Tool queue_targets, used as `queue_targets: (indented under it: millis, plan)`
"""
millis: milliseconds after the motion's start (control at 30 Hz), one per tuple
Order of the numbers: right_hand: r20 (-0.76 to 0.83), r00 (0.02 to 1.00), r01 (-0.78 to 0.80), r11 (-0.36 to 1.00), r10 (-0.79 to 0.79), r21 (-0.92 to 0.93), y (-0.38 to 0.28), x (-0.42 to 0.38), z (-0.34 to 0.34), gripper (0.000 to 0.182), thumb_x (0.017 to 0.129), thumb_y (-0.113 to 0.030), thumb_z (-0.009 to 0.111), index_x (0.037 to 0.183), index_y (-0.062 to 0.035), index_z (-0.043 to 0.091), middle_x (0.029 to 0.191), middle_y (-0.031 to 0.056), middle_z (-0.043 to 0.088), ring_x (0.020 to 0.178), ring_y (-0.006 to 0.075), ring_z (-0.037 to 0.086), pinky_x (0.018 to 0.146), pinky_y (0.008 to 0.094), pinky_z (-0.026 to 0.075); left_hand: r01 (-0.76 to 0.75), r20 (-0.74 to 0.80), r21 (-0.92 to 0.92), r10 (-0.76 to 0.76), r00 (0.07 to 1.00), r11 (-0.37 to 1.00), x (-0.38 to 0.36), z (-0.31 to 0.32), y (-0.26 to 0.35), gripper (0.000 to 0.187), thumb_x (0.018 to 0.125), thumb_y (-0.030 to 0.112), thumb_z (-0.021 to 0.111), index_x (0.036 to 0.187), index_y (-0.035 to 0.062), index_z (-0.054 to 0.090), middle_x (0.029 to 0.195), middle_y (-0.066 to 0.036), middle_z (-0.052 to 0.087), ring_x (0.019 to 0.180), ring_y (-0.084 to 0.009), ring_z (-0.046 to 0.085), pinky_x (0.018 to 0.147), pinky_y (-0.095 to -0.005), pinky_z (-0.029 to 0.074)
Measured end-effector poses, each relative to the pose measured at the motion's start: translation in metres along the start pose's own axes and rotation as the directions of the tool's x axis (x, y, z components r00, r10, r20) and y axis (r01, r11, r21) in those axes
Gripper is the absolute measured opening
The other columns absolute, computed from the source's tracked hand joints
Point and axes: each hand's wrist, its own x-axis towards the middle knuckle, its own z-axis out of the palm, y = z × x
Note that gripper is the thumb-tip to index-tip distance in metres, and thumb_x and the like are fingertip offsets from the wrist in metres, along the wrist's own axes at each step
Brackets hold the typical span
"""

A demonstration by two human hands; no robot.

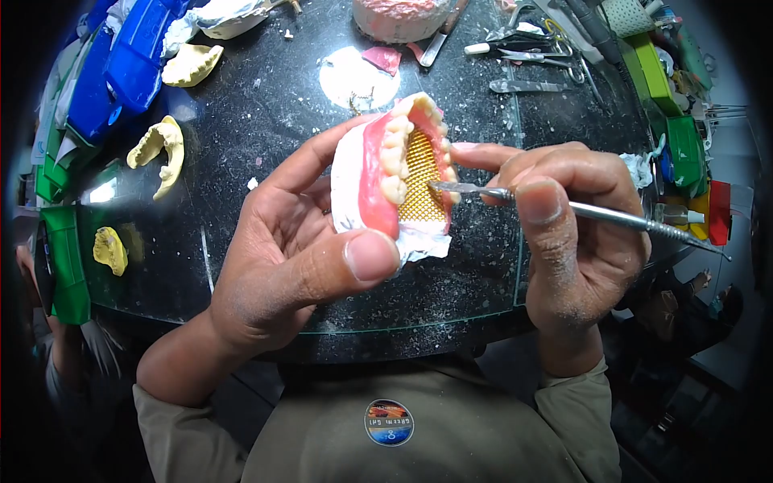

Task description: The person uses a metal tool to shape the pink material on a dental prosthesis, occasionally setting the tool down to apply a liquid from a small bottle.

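Note:
My left hand (282,249) is wrapped round a dental model (348,181), its thumb along the lower edge. The model has a white plaster base, pink wax gums (377,201) and a row of artificial teeth (394,153). A gold mesh (423,185) lines the palate between the teeth. In my right hand (580,217) is a metal wax carver (612,216), pinched between thumb and fingers. Its flat tip overlaps the mesh near the right-hand teeth. The right index finger reaches to the outer side of those teeth.
Yellow plaster pieces (165,153) lie at the left, near blue bins (145,64) and a green bin (66,258). A pink-topped plaster model (403,20) and a knife (443,36) sit at the back. Scissors (539,56) and other tools lie at back right.

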Motion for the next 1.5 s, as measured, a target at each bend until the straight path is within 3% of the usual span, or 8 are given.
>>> queue_targets:
  millis: [1033, 1500]
  plan:
    - [-0.05, 0.998, 0.028, 1.0, -0.027, 0.015, -0.0002, -0.0001, 0.0008, 0.016, 0.09, -0.015, 0.048, 0.087, 0.0005, 0.048, 0.072, 0.01, 0.054, 0.068, 0.0153, 0.057, 0.074, 0.0517, 0.052, -0.022, 0.01, 0.042, 0.022, 1.0, 0.999, 0.0006, 0.0, -0.0005, 0.097, 0.062, 0.048, 0.068, 0.132, -0.0052, 0.026, 0.124, -0.02, 0.043, 0.117, -0.0285, 0.045, 0.101, -0.0407, 0.036]
    - [-0.131, 0.99, 0.055, 0.998, -0.05, 0.035, -0.0008, 0.0, -0.0015, 0.02, 0.09, -0.019, 0.05, 0.085, 0.0003, 0.049, 0.071, 0.0094, 0.053, 0.067, 0.0167, 0.057, 0.07, 0.0475, 0.054, -0.064, -0.039, 0.118, 0.069, 0.997, 0.991, 0.0014, 0.0001, -0.0051, 0.101, 0.061, 0.054, 0.066, 0.132, -0.0049, 0.025, 0.122, -0.019, 0.044, 0.11, -0.0264, 0.051, 0.087, -0.0354, 0.049]
